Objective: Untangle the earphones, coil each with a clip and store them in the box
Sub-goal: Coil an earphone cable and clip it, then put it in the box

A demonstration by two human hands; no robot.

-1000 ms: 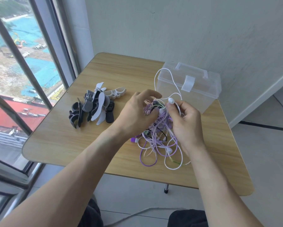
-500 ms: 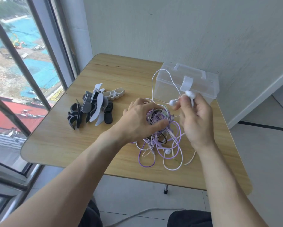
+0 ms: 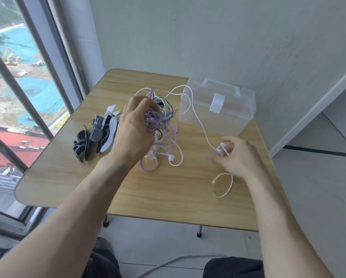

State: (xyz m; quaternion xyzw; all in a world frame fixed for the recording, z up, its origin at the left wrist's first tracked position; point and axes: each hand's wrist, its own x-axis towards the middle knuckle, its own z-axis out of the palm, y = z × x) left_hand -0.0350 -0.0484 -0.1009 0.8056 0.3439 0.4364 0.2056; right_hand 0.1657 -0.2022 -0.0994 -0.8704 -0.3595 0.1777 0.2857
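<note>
Wooden table (image 3: 168, 197), grey wall (image 3: 228, 37), window (image 3: 17, 77)

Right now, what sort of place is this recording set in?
Probably a plain room high up in a building. A small wooden table stands in a corner between a bare wall and a tall window that looks down on rooftops and a construction site.

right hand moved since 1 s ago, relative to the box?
Yes. The right hand, pinching white earbuds, has pulled away from the tangle toward the table's right edge, now nearer the camera than the box.
</note>
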